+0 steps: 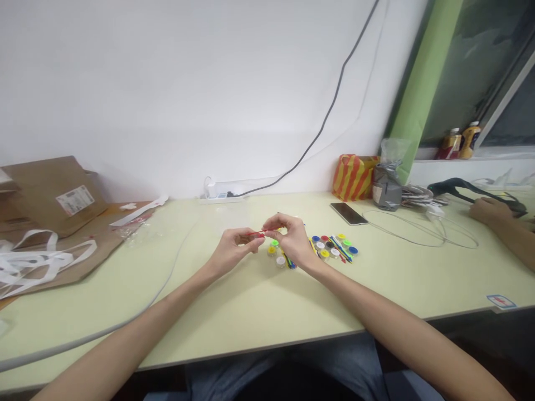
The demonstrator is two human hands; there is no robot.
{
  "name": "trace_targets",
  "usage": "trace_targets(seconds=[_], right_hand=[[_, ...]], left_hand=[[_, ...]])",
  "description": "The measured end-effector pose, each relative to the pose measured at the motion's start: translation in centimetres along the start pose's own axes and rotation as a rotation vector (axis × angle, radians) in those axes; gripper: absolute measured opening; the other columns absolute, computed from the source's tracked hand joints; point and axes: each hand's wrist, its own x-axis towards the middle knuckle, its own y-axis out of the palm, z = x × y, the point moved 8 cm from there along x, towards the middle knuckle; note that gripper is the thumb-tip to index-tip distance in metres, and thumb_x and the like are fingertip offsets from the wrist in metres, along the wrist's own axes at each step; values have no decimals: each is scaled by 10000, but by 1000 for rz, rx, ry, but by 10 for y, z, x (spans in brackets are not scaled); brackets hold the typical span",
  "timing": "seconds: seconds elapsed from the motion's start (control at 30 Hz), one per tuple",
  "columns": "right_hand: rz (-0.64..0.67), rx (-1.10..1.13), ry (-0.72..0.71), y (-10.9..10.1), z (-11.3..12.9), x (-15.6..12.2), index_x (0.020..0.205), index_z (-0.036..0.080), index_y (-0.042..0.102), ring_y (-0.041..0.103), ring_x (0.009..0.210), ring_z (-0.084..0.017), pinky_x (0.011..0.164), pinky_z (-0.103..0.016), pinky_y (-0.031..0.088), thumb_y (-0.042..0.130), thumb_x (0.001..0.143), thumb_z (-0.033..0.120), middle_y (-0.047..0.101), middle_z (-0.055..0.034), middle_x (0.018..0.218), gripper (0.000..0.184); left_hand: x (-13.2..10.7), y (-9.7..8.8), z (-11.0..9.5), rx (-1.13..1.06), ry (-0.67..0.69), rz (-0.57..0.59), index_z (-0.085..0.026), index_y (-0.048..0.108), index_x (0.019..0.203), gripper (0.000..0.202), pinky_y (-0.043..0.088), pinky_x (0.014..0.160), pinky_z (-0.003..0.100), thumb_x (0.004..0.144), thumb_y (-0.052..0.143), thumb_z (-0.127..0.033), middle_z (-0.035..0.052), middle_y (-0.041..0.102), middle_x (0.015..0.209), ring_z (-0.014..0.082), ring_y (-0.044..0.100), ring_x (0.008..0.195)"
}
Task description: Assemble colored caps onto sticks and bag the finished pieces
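Above the pale green table, my left hand and my right hand meet and pinch a thin red stick between their fingertips, one at each end. Both hands are closed on it. Just below and to the right of my right hand lies a cluster of small coloured round caps and several coloured sticks. A few more caps lie under my right hand, partly hidden by it.
A phone lies behind the caps. A striped orange bag, a power strip with a grey cable, and brown paper bags at left sit on the table. Another person's hand rests at the far right.
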Motion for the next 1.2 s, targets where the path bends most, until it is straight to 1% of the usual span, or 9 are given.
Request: trace_targets(seconds=[0.13, 0.27, 0.37, 0.53, 0.67, 0.83, 1.0, 1.13, 1.2], right_hand=[[23, -12, -22, 1, 3, -2, 824, 192, 695, 692, 820, -179, 821, -324, 553, 699, 795, 195, 743, -37, 839, 30], [24, 11, -22, 1, 2, -2, 827, 188, 710, 701, 840, -187, 844, -331, 552, 702, 787, 186, 747, -41, 839, 40], [30, 13, -16, 1, 3, -2, 837, 188, 717, 710, 862, -197, 855, -338, 553, 700, 788, 184, 755, -45, 849, 52], [20, -46, -37, -1, 6, -3, 844, 188, 739, 717, 872, -204, 865, -340, 547, 680, 801, 174, 771, -48, 876, 74], [32, -76, -61, 0, 6, -3, 822, 198, 770, 723, 835, -200, 817, -315, 546, 672, 805, 150, 782, -37, 855, 110], [70, -83, -115, 3, 8, -4, 814, 223, 797, 725, 800, -191, 783, -298, 551, 643, 821, 111, 785, -15, 832, 191], [104, -113, -174, 5, 14, -5, 878, 231, 809, 729, 816, -177, 804, -291, 554, 585, 860, 74, 787, -14, 864, 274], [118, -158, -233, 8, 20, -9, 917, 233, 801, 730, 798, -167, 766, -284, 553, 515, 910, 71, 786, -17, 859, 329], [112, -171, -247, 9, 22, -10, 949, 233, 790, 733, 837, -170, 784, -291, 554, 492, 929, 74, 785, -23, 888, 338]], left_hand=[[1, 4, 0, -99, -50, 35, -177, 755, 878, 275, 496, 685, 276, 851, 736, -450, 18, 654, 712, 146, 589, 695], [2, 5, -2, -121, -73, 41, -174, 738, 832, 282, 482, 699, 281, 844, 739, -455, 16, 636, 703, 147, 579, 706], [2, 7, -2, -112, -74, 61, -172, 727, 839, 291, 475, 701, 284, 849, 732, -463, 15, 633, 697, 149, 579, 704], [1, 9, 3, -111, -78, 92, -168, 719, 876, 312, 479, 728, 292, 869, 712, -480, 19, 641, 706, 156, 590, 719], [1, 11, 5, -132, -71, 95, -160, 712, 874, 314, 475, 742, 294, 873, 709, -474, 18, 637, 715, 154, 586, 729], [1, 13, 1, -160, -66, 103, -158, 690, 842, 307, 460, 733, 293, 883, 696, -463, 13, 619, 722, 150, 572, 733], [1, 12, 0, -188, -65, 105, -155, 716, 916, 294, 467, 737, 298, 878, 705, -446, 16, 619, 742, 149, 563, 735], [2, 10, 4, -198, -76, 104, -156, 732, 974, 301, 478, 747, 306, 872, 718, -439, 25, 644, 773, 152, 568, 738], [3, 8, 4, -200, -74, 90, -154, 733, 975, 306, 482, 746, 308, 879, 713, -444, 29, 647, 776, 153, 567, 737]])
